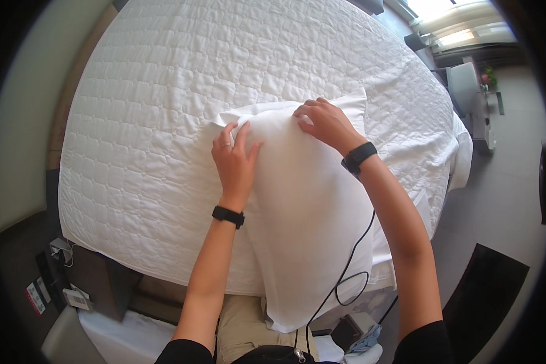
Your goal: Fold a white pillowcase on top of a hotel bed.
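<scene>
A white pillow in a smooth white pillowcase (300,191) lies lengthwise before me, its near end hanging over the mattress edge against my lap. My left hand (234,157) is at its far left side, fingers spread and fingertips touching the cloth beside a fold. A ring and a black wristband are on that arm. My right hand (325,125) rests on the far end of the pillowcase with bent fingers, the thumb apart from the index finger. Loose pillowcase cloth (356,102) stands up in a pointed corner past that hand. Beneath lies a white quilted mattress cover (141,113).
A black cable (352,255) loops over the pillow's near right part. Left stands a dark bedside unit (95,277) with a small white box (76,298). At right are a grey chair (465,86) and a black panel (487,291). Folded cloths (366,343) lie low right.
</scene>
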`<state>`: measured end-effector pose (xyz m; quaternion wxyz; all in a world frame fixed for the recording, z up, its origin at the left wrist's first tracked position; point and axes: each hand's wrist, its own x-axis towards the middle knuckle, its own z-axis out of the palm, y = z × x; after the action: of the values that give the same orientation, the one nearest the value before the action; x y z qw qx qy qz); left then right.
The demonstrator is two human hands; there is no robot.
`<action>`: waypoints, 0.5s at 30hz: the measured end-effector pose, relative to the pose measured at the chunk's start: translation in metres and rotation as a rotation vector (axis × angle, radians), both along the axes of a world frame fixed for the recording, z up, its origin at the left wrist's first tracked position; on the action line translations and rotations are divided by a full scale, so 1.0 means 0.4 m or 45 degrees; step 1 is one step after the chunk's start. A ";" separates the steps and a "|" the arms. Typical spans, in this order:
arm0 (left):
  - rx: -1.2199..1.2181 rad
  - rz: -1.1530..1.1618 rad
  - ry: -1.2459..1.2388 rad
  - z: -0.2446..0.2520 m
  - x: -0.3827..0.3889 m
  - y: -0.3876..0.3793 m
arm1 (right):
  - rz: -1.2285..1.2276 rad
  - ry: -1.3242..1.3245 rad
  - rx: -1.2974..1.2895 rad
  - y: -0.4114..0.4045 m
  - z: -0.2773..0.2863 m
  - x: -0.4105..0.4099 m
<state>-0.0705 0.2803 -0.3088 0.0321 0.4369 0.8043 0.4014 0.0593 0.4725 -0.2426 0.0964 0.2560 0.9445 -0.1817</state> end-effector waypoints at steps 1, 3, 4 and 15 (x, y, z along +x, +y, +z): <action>-0.033 -0.016 -0.013 -0.003 -0.007 0.016 | 0.041 0.021 0.000 0.010 -0.010 -0.009; 0.028 -0.053 0.063 -0.016 -0.021 0.044 | 0.068 0.042 0.007 0.029 -0.029 -0.034; 0.006 -0.044 0.058 -0.026 -0.027 0.056 | 0.100 0.030 -0.017 0.036 -0.037 -0.048; 0.067 -0.062 0.144 -0.058 -0.042 0.056 | 0.332 -0.031 0.220 0.024 -0.047 -0.103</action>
<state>-0.0874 0.3027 -0.3319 -0.0152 0.4790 0.7833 0.3960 0.0179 0.4820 -0.2612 0.1084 0.1409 0.9806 -0.0828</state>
